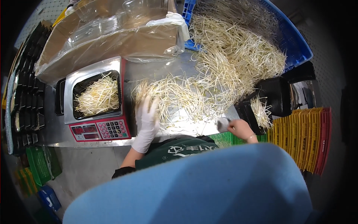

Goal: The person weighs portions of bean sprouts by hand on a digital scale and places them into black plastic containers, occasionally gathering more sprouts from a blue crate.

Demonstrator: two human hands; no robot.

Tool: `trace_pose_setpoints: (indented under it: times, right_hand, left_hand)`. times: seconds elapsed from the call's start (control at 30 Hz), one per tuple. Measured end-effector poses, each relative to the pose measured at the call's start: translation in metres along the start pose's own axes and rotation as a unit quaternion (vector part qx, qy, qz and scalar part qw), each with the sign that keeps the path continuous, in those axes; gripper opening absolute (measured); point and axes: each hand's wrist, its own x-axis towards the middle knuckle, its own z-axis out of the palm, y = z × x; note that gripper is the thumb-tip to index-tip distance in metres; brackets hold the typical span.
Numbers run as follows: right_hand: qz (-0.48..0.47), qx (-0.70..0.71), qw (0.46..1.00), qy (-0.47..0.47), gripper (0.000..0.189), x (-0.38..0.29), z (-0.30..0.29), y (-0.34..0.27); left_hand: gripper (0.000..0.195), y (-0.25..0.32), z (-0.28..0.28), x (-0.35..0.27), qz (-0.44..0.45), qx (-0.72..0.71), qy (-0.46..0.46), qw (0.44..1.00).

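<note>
My left hand, in a white glove, lies against the left end of a loose heap of bean sprouts on the metal table. Its fingers are somewhat spread, and the fingertips touch the sprouts. To its left, a black plastic tray of sprouts sits on a red and silver digital scale. My right hand is bare, with its fingers curled by the table's front edge. A grey patch shows beside those fingers; whether it is a held tool or a shadow I cannot tell.
Behind the heap, a blue crate spills more sprouts. A plastic-lined cardboard box holds clear containers. Black trays stand at right, near yellow crates; stacked black trays are at left. Blue cloth blocks the lower view.
</note>
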Motion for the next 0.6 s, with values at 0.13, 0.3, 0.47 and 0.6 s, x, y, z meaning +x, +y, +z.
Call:
trace_pose_setpoints:
  times: [0.13,0.3,0.47,0.6]
  right_hand:
    - [-0.102,0.125,0.954,0.253,0.012,0.076,-0.001,-0.074]
    - [-0.136,-0.005,0.940,0.314,0.015,0.138,0.022,-0.093]
    - [-0.188,0.240,0.891,0.337,0.011,0.101,-0.024,-0.082]
    - [-0.158,0.445,0.862,0.185,0.010,0.020,-0.053,-0.039]
  left_hand:
    - [0.044,0.011,0.025,0.007,0.065,0.037,-0.095,0.993]
    - [0.038,-0.003,0.029,-0.004,0.014,-0.059,-0.139,0.988]
    - [0.039,0.003,0.014,-0.009,0.019,0.063,-0.146,0.987]
    - [0.040,0.003,0.007,-0.006,0.012,0.062,-0.134,0.989]
